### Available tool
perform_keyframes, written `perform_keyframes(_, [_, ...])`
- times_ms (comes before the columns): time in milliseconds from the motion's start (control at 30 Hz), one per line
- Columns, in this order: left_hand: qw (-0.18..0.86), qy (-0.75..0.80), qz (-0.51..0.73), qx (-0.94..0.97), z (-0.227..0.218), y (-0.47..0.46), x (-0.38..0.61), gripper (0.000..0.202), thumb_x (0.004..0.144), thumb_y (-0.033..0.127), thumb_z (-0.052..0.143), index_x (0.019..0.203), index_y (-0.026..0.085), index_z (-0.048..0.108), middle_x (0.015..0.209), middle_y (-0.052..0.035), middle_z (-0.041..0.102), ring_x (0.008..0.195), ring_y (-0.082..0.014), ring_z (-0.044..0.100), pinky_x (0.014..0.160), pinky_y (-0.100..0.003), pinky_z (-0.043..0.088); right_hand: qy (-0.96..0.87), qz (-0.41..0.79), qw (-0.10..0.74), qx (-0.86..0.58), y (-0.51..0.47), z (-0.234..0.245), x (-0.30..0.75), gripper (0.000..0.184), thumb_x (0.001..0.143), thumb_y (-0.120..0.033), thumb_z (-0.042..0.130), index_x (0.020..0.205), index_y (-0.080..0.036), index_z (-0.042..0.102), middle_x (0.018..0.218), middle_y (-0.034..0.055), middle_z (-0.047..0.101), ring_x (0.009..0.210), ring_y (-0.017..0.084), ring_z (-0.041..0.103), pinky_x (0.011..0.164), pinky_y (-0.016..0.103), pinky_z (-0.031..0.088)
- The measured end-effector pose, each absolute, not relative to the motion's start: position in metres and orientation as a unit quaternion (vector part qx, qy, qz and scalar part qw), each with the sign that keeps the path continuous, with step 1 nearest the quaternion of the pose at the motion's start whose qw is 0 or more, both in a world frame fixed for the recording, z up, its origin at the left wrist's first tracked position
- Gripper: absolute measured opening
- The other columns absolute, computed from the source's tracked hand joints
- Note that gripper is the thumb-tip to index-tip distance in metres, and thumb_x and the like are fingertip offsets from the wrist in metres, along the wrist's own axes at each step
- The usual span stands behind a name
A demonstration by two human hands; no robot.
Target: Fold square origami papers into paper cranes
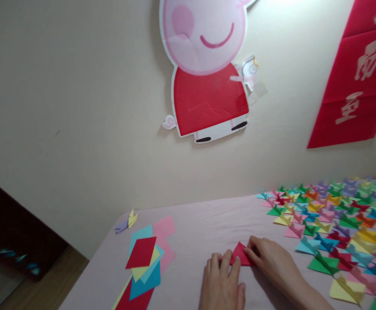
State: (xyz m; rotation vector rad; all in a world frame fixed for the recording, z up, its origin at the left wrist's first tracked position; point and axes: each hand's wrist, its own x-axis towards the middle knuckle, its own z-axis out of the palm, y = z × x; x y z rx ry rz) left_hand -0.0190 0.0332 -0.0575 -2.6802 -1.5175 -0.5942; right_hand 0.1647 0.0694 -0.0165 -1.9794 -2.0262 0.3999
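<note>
A small pinkish-red piece of origami paper (240, 252), folded to a pointed shape, lies on the cloth-covered surface between my two hands. My left hand (223, 275) rests with its fingers stretched out and apart, the fingertips touching the paper's left side and near edge. At the paper's right edge, my right hand (272, 260) has its thumb and curled fingers closed on it. Parts of the paper's lower and right edges are covered by my fingers.
Loose coloured paper sheets (143, 254) lie in an overlapping pile to the left. Beyond them are two small folded pieces, yellow (132, 219) and purple (121, 227). Rows of folded paper birds (339, 241) cover the right side. A wall (87, 129) with a pig cutout (210, 99) stands behind.
</note>
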Motion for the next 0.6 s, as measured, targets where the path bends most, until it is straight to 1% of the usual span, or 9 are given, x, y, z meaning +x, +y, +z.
perform_keyframes(133, [0.031,-0.433,-0.174,-0.884,-0.051,0.035,-0.022,0.057,0.086,0.049,0.064,0.138,0.030,0.050,0.138,-0.0015,0.055,0.096,-0.0270,0.049,0.080,-0.041,0.046,-0.696,0.152,0.125,-0.690,0.070,-0.011,0.163,0.025,0.092,-0.028,0.048,0.076,-0.021,0.065,0.079,0.0085,0.074,0.072,0.023,0.068,0.059,0.028,0.034])
perform_keyframes(200, [0.034,-0.418,-0.164,-0.893,-0.045,0.037,-0.023,0.057,0.086,0.051,0.064,0.138,0.031,0.049,0.138,0.0014,0.055,0.094,-0.0259,0.049,0.077,-0.040,0.045,-0.695,0.159,0.121,-0.691,0.071,-0.010,0.162,0.025,0.092,-0.027,0.048,0.076,-0.020,0.065,0.079,0.0087,0.075,0.072,0.023,0.068,0.058,0.027,0.033])
perform_keyframes(267, [0.035,-0.420,-0.159,-0.893,-0.041,0.037,-0.022,0.057,0.085,0.052,0.065,0.136,0.030,0.050,0.138,0.0030,0.056,0.094,-0.0252,0.049,0.076,-0.040,0.045,-0.694,0.162,0.117,-0.692,0.071,-0.009,0.162,0.025,0.092,-0.027,0.047,0.076,-0.020,0.065,0.079,0.0090,0.075,0.072,0.023,0.068,0.058,0.027,0.033])
perform_keyframes(467, [0.029,-0.426,-0.150,-0.892,-0.040,0.036,-0.020,0.054,0.086,0.051,0.064,0.134,0.029,0.052,0.140,0.0038,0.054,0.096,-0.0250,0.049,0.078,-0.040,0.045,-0.693,0.160,0.109,-0.694,0.073,-0.011,0.162,0.026,0.092,-0.027,0.046,0.076,-0.019,0.065,0.080,0.0102,0.075,0.072,0.023,0.068,0.059,0.027,0.032])
perform_keyframes(600, [0.022,-0.431,-0.148,-0.890,-0.041,0.036,-0.020,0.052,0.086,0.051,0.064,0.132,0.028,0.055,0.138,0.0023,0.056,0.097,-0.0255,0.050,0.079,-0.041,0.046,-0.694,0.143,0.112,-0.696,0.073,-0.014,0.162,0.023,0.091,-0.026,0.047,0.078,-0.020,0.064,0.080,0.0097,0.075,0.074,0.024,0.068,0.058,0.028,0.031])
